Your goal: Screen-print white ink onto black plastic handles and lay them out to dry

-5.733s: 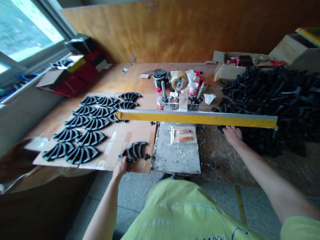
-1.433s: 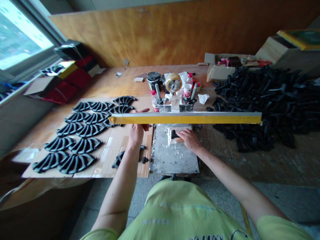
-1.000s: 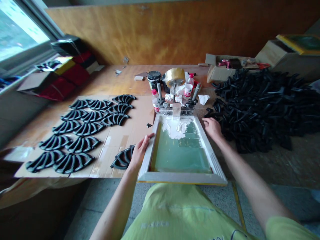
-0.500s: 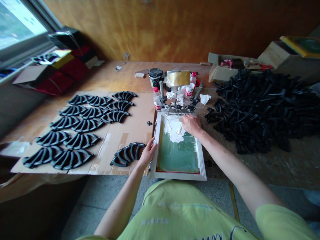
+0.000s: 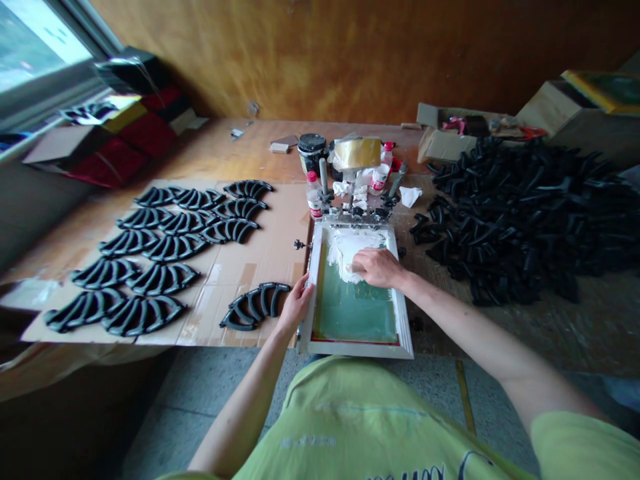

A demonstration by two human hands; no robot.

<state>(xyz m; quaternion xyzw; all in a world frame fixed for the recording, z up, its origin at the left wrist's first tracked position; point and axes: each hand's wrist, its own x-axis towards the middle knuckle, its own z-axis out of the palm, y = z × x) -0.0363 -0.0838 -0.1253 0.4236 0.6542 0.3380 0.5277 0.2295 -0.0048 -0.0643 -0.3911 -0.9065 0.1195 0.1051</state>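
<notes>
Left hand [image 5: 297,301] touches frame [image 5: 357,349]; curled right hand [image 5: 379,268] over white paste [image 5: 350,244].

Easiest way through I see is the bare cardboard [image 5: 285,213] between the fanned black pieces [image 5: 176,248] and the screen-printing frame [image 5: 357,349], though a knob [image 5: 299,245] juts in and the left hand [image 5: 297,300] crowds its near end. Behind the frame, clamp posts [image 5: 323,176] and a bottle [image 5: 315,200] block you.
</notes>
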